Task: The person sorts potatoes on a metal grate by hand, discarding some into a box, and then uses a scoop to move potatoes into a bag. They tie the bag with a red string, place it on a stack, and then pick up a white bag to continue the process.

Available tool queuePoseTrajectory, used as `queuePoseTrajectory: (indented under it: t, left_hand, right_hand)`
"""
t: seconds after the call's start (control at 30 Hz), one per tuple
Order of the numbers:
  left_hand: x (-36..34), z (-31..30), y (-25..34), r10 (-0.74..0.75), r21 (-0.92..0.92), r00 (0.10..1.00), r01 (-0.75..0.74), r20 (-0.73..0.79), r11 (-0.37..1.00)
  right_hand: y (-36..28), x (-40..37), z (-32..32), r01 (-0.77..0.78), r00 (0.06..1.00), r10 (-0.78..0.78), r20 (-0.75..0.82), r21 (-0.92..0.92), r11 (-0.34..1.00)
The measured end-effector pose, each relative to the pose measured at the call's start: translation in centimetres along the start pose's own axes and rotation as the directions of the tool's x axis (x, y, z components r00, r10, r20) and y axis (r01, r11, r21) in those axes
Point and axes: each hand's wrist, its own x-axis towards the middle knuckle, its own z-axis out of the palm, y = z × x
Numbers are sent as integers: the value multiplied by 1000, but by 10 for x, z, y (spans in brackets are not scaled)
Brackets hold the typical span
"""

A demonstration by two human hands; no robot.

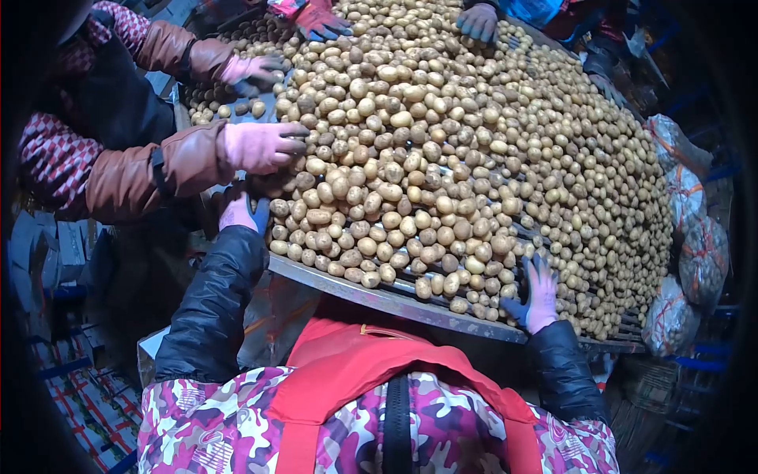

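A broad heap of potatoes [410,158] covers a slatted sorting table in front of me. My left hand [243,212], in a pink glove with blue on it, is at the table's near left corner beside the potatoes. Its thumb stands apart from the fingers, which are partly hidden near a co-worker's sleeve. At the near edge on the right, my right hand [538,294] lies with fingers spread against the potatoes, over the slats. It wears the same kind of glove and grips nothing.
At the left, a co-worker's pink-gloved hands [264,147] reach into the heap. Other people's gloved hands [321,20] are at the far side. Filled plastic sacks [703,257] stand along the right edge. The table's metal rim [379,299] runs in front of my body.
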Motion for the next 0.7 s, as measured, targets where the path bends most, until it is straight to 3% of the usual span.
queuePoseTrajectory:
  t: [0.03,0.07,0.1,0.13,0.17,0.2,0.27,0.3,0.33,0.4,0.47,0.53,0.57,0.6,0.7]
  left_hand:
    - [-2,4,-1,64,-34,992,-68,-112,997]
    - [-1,4,-4,60,-34,992,-64,-112,997]
    - [-6,-7,3,32,-25,999,-33,-42,999]
    - [-8,-13,8,8,-15,1000,-8,27,1000]
    - [-6,-5,2,36,-34,999,-37,-34,999]
    - [0,15,-11,154,-39,965,-166,-211,985]
    - [-10,-3,6,34,1,995,-34,-98,999]
    - [-6,7,-3,130,-10,978,-133,-161,991]
    - [-7,7,-4,110,27,983,-107,-149,994]
    - [-1,17,-14,185,126,961,-161,-206,979]
    - [-3,6,-7,98,-15,993,-99,-65,995]
    - [-15,-11,11,88,-60,993,-93,-74,994]
    - [-2,12,-11,237,-33,948,-250,-214,968]
    - [-1,13,-11,249,-38,942,-264,-225,964]
    - [15,33,-31,335,14,899,-346,-280,938]
  right_hand:
    - [-15,8,-4,-14,1000,13,2,12,1000]
    - [-33,17,-4,-30,1000,30,5,23,999]
    - [-44,33,3,15,999,-8,-52,138,990]
    - [-64,50,-4,8,999,-3,-33,127,992]
    - [-74,62,-3,50,998,-45,-35,133,990]
    - [-79,71,0,84,996,-80,-36,132,988]
    - [-81,96,21,165,984,-164,-62,18,986]
    - [-96,104,18,143,988,-145,-44,-55,988]
    - [-113,110,4,93,995,-93,-21,3,996]
    - [-130,131,7,46,998,-49,-49,-58,997]
    - [-143,157,27,7,993,-30,-114,-194,981]
    - [-169,181,23,22,986,-26,-163,-26,999]
    - [-184,198,32,15,977,16,-214,145,989]
    - [-208,210,14,-99,995,99,-4,44,994]
    - [-239,227,13,-65,994,66,-87,18,998]
